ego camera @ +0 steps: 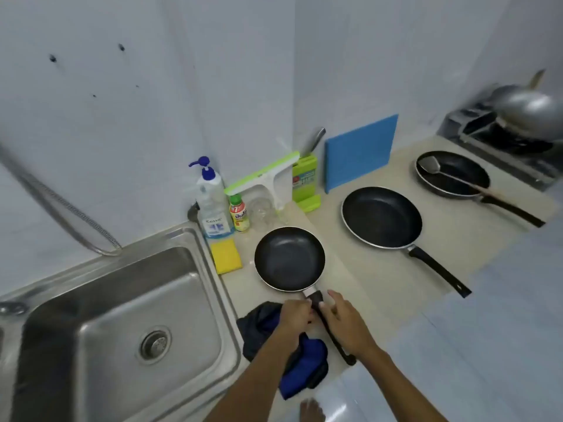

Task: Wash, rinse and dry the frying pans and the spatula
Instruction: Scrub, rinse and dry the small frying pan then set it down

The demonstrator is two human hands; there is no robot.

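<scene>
Small frying pan (pixel 289 258) sat flat on counter (pixel 365 269), just beside sink (pixel 122 315). Both hands gripped its long black handle: left hand (pixel 295 315) curled round end nearest bowl, right hand (pixel 347 324) wrapped round middle. Judged rigid, light, bowl-heavy; coating slippery once soapy, so hold handle, not rim. Blue cloth (pixel 304 360) lay beside handle. Middle pan (pixel 382 217) and far pan (pixel 454 178), spatula (pixel 428 164) inside it, lay further right.

The left hand (pixel 297 315) and right hand (pixel 345 322) covered the middle of the small pan's handle (pixel 340 346), so neither grip could be made out. The left forearm hid part of the blue cloth (pixel 307 357). The sink (pixel 122 269) ran off the left and bottom edges. The wok (pixel 530 114) and stove (pixel 487 129) were blurred.
</scene>
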